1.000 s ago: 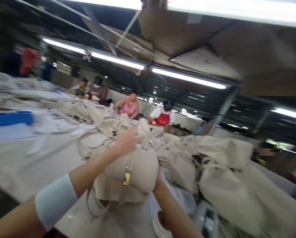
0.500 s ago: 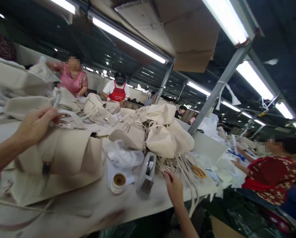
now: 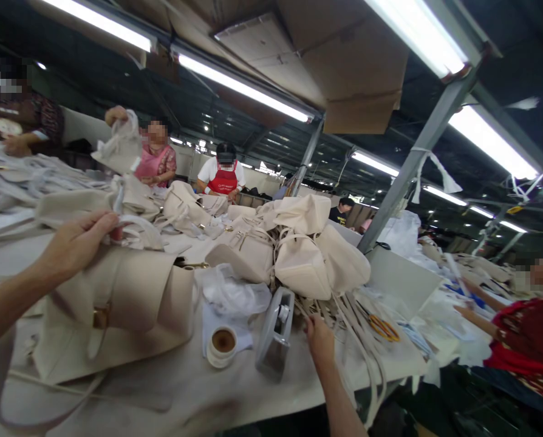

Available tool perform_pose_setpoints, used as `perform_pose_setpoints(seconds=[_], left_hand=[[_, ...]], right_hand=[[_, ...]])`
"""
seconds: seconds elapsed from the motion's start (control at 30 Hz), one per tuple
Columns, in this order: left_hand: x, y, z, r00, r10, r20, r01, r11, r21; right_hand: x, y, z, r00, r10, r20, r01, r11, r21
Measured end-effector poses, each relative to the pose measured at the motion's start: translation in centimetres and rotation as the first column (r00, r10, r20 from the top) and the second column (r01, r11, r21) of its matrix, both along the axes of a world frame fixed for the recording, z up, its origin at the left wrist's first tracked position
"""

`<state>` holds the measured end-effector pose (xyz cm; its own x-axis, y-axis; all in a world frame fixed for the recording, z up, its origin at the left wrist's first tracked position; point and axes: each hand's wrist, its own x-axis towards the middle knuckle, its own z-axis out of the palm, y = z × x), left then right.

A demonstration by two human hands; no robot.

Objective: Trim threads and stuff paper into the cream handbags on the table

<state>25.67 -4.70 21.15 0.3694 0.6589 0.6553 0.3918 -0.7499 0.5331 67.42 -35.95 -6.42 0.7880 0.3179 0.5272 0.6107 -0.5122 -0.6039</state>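
A cream handbag with a front flap and brass clasp rests on the table at the left. My left hand is closed round its wrapped top handle. Near the middle, my right hand has its fingers pinched at the edge of a heap of thin cream straps; what lies between the fingertips is too small to name. Just left of that hand stands a grey tape dispenser. Beside the dispenser is an open white jar with brown contents, next to crumpled white plastic.
Piled cream bags fill the table's middle. Scissors with orange handles lie right of the straps. A metal post slants up behind. Several people work across the table and at the right, one in a red apron.
The view has shifted, so most things appear further right. My left hand still grips the handle and my right hand stays by the straps. A person across the table has raised a wrapped bag.
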Motion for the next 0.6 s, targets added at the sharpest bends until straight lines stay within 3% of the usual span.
perform_pose_setpoints(seconds=[0.13,0.3,0.5,0.6], left_hand=[[-0.5,0.1,-0.3,0.999,-0.043,0.017,0.042,0.999,0.016],[-0.5,0.1,-0.8,0.998,-0.047,0.046,0.045,0.998,0.037],[-0.9,0.5,-1.1,0.996,-0.093,0.019,0.092,0.995,0.049],[-1.2,0.3,-1.1,0.999,-0.052,0.010,0.052,0.998,0.018]], right_hand=[[1.1,-2.3,0.8,0.990,0.062,-0.128,-0.055,0.996,0.064],[0.2,-2.4,0.5,0.964,0.194,-0.180,-0.210,0.975,-0.072],[-0.6,1.7,0.0,0.998,0.052,-0.022,-0.055,0.981,-0.187],[-0.3,3.0,-0.4,1.000,0.007,-0.013,-0.009,0.981,-0.193]])
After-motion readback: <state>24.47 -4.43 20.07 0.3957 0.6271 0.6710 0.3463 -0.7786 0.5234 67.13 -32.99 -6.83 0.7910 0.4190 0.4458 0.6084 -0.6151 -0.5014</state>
